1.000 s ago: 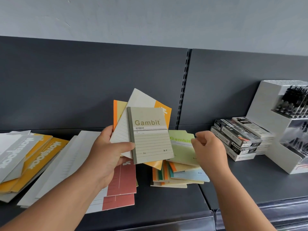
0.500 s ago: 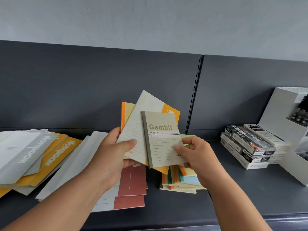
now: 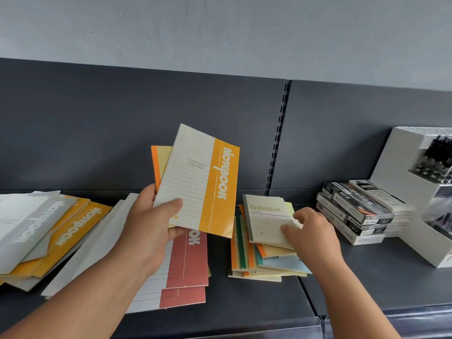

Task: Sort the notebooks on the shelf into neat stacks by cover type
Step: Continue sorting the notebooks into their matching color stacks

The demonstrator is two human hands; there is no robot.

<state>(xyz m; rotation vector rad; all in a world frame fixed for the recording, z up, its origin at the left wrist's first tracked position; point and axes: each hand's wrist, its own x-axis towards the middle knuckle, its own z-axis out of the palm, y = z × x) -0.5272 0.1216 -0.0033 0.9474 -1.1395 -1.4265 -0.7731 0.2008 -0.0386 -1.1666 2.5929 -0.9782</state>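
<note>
Your left grip (image 3: 149,231) is closed round the lower left corner of a small fan of notebooks held up in front of the back panel. The thumb lies flat across the front of the orange-band notebook (image 3: 203,182) and the fingers are hidden behind, while a yellow notebook (image 3: 160,162) peeks out at its 10 o'clock. These are thin, matte, paper-covered books. I judge them light and floppy, and likely to slide over one another when fanned, so keep your thumb well in from the corner. At 4 o'clock from the fan, your right grip (image 3: 310,233) is lightly curled, pinching the right edge of the Gambit notebook (image 3: 266,221). It lies on top of the small stack (image 3: 269,263) on the shelf (image 3: 244,302). It is smaller and thicker, with a cream ruled cover and a grey spine strip. It is probably stiffer, so it is best squared up by its long edges. The stack beneath is skewed, with orange, green and blue edges showing, and may shift under a push. Red-band notebooks (image 3: 188,260) lie at 6 o'clock of the fan and a loose grey-and-orange pile (image 3: 49,231) at 8 o'clock. Glossy boxes (image 3: 354,211) and a white display stand (image 3: 401,172) are at 3 o'clock.
</note>
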